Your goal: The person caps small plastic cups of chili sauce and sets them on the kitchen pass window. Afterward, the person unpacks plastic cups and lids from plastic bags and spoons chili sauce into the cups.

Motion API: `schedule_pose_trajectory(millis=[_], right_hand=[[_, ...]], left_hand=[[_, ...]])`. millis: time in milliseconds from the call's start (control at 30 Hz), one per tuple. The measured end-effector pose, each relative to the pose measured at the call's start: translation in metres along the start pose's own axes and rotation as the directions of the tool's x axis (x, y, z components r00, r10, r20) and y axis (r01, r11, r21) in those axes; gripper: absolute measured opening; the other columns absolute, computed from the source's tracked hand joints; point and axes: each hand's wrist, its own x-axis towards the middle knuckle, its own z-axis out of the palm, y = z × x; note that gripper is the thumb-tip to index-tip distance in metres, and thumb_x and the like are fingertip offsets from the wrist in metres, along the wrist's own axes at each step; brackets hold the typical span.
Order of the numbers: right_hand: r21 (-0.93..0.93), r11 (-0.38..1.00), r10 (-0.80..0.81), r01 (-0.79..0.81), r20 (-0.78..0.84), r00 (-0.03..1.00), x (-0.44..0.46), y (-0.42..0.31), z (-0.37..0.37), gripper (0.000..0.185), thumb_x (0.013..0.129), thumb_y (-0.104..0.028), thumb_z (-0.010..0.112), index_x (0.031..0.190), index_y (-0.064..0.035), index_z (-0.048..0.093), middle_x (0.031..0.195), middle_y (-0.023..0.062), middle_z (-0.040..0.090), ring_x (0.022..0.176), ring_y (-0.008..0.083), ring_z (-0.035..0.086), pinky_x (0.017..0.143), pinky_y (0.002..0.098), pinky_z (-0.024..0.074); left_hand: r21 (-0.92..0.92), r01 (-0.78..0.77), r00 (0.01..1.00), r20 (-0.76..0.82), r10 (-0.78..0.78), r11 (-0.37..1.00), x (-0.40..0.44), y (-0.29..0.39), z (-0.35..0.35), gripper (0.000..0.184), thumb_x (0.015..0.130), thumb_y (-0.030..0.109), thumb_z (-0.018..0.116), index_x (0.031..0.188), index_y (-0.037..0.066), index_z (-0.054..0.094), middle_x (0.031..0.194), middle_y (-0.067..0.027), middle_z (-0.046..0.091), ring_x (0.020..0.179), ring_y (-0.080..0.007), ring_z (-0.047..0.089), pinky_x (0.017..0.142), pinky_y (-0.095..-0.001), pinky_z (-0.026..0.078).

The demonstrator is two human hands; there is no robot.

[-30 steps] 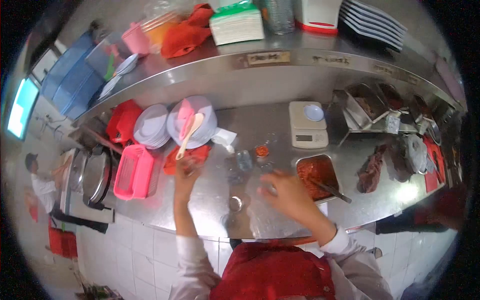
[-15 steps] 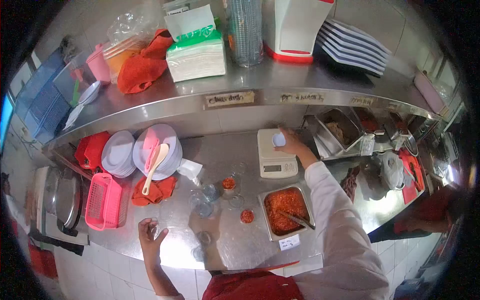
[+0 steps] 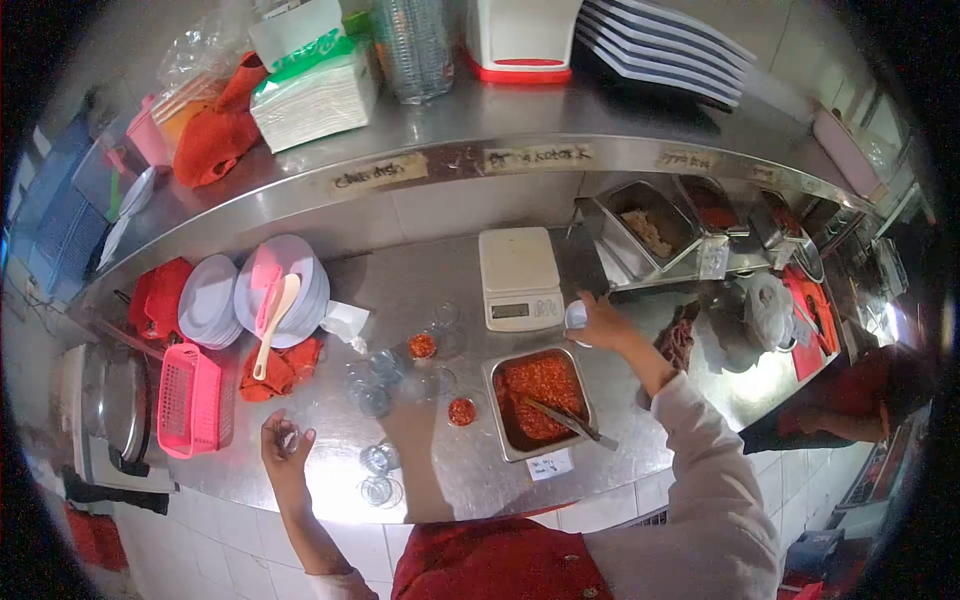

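My right hand (image 3: 600, 325) grips a small white cup (image 3: 577, 318) just right of the white scale (image 3: 520, 268), whose top is bare. At the lower left, my left hand (image 3: 287, 445) curls round a small clear cup (image 3: 291, 438) above the steel counter. Between my hands a steel tray (image 3: 590, 405) of red sauce holds a utensil (image 3: 570, 422). Two small cups with red sauce, one farther back (image 3: 422, 346) and one nearer (image 3: 461, 411), stand left of the tray. Several clear cups (image 3: 376, 380) stand around them.
Stacked plates (image 3: 210, 300), a pink basket (image 3: 190, 405) and a red cloth (image 3: 280, 370) are at the left. Steel food containers (image 3: 645, 225) stand at the back right. An overhead shelf (image 3: 440, 130) carries napkins and trays. Another person (image 3: 850, 405) is at the right edge.
My right hand has lifted the white cup off the scale and moved it right and nearer me. My left hand still holds its clear cup. The view has shifted.
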Motion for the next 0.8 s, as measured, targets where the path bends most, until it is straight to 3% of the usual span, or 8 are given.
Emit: schedule_pose_trajectory(millis=[167, 233, 400, 467, 567, 633, 700, 800], right_hand=[[-0.125, 0.992, -0.024, 0.02, -0.034, 0.999, 0.004, 0.032, 0.017, 0.104, 0.064, -0.037, 0.081, 0.144, -0.0042, 0.024, 0.126, 0.0311, 0.05, 0.119, 0.0449, 0.05, 0.097, 0.048, 0.0449], [-0.274, 0.957, -0.134, 0.096, -0.125, 0.983, 0.001, 0.036, 0.024, 0.107, 0.06, -0.031, 0.084, 0.145, -0.0057, 0.024, 0.124, 0.0283, 0.052, 0.117, 0.0442, 0.051, 0.095, 0.0473, 0.0467], [-0.339, 0.936, -0.146, 0.094, -0.134, 0.98, 0.008, 0.049, 0.034, 0.109, 0.057, -0.026, 0.085, 0.146, -0.0107, 0.024, 0.12, 0.0249, 0.055, 0.112, 0.0419, 0.054, 0.091, 0.0473, 0.0491], [-0.353, 0.926, -0.198, 0.132, -0.158, 0.967, 0.004, 0.044, 0.031, 0.106, 0.057, -0.026, 0.084, 0.145, -0.0121, 0.027, 0.118, 0.024, 0.057, 0.111, 0.0405, 0.055, 0.088, 0.0475, 0.0507], [-0.5, 0.857, -0.215, 0.126, -0.124, 0.969, -0.009, 0.027, 0.019, 0.095, 0.063, -0.026, 0.083, 0.143, -0.0137, 0.032, 0.118, 0.0215, 0.058, 0.11, 0.0395, 0.056, 0.089, 0.0471, 0.0495], [-0.511, 0.837, -0.334, 0.197, -0.19, 0.923, 0.005, 0.034, 0.027, 0.056, 0.081, -0.015, 0.062, 0.135, -0.0109, 0.047, 0.1, 0.0195, 0.065, 0.097, 0.0351, 0.063, 0.077, 0.0455, 0.0523], [-0.472, 0.853, -0.339, 0.221, -0.18, 0.923, 0.004, 0.015, 0.017, 0.049, 0.083, -0.012, 0.057, 0.132, -0.0104, 0.05, 0.099, 0.0195, 0.065, 0.094, 0.0347, 0.064, 0.076, 0.0453, 0.0526], [-0.416, 0.858, -0.411, 0.303, -0.2, 0.889, 0.013, 0.006, 0.014, 0.043, 0.085, -0.01, 0.052, 0.128, -0.0097, 0.054, 0.098, 0.0195, 0.066, 0.09, 0.0347, 0.065, 0.074, 0.0452, 0.053]], left_hand=[[0.014, -0.065, 0.997, 0.051, 0.065, 0.998, -0.008, 0.021, 0.027, 0.047, 0.076, 0.004, 0.073, 0.118, 0.005, 0.053, 0.104, -0.0034, 0.048, 0.098, -0.0143, 0.047, 0.093, -0.031, 0.039], [0.033, -0.076, 0.995, 0.06, 0.074, 0.997, -0.01, 0.022, 0.031, 0.048, 0.075, 0.004, 0.073, 0.118, 0.005, 0.053, 0.105, -0.0036, 0.048, 0.099, -0.0146, 0.047, 0.093, -0.0311, 0.039], [0.086, -0.106, 0.994, 0.046, 0.102, 0.991, -0.017, 0.02, 0.025, 0.045, 0.077, 0.005, 0.068, 0.12, 0.003, 0.054, 0.109, -0.0042, 0.051, 0.104, -0.0161, 0.047, 0.09, -0.0295, 0.041], [0.109, -0.071, 0.997, 0.05, 0.066, 0.992, -0.017, 0.017, 0.015, 0.047, 0.075, 0.004, 0.075, 0.117, 0.007, 0.053, 0.106, -0.0031, 0.05, 0.103, -0.0159, 0.048, 0.093, -0.0324, 0.039], [0.102, -0.051, 0.999, 0.017, 0.05, 0.993, -0.018, 0.008, 0.007, 0.045, 0.076, 0.005, 0.075, 0.116, 0.007, 0.054, 0.105, -0.0032, 0.051, 0.103, -0.016, 0.049, 0.092, -0.033, 0.041], [0.13, -0.066, 0.998, 0.014, 0.064, 0.989, -0.015, 0.005, 0.01, 0.047, 0.075, 0.006, 0.076, 0.116, 0.007, 0.054, 0.106, -0.0038, 0.052, 0.103, -0.0163, 0.05, 0.092, -0.033, 0.041], [0.159, -0.079, 0.997, 0.015, 0.077, 0.984, -0.006, 0.002, 0.021, 0.048, 0.075, 0.008, 0.078, 0.116, 0.006, 0.054, 0.106, -0.0044, 0.053, 0.103, -0.0166, 0.051, 0.091, -0.0331, 0.042], [0.172, -0.267, 0.955, 0.177, 0.237, 0.948, 0.033, -0.015, 0.07, 0.056, 0.072, 0.012, 0.082, 0.119, 0.005, 0.053, 0.111, -0.0084, 0.058, 0.103, -0.0187, 0.056, 0.09, -0.0345, 0.045]])
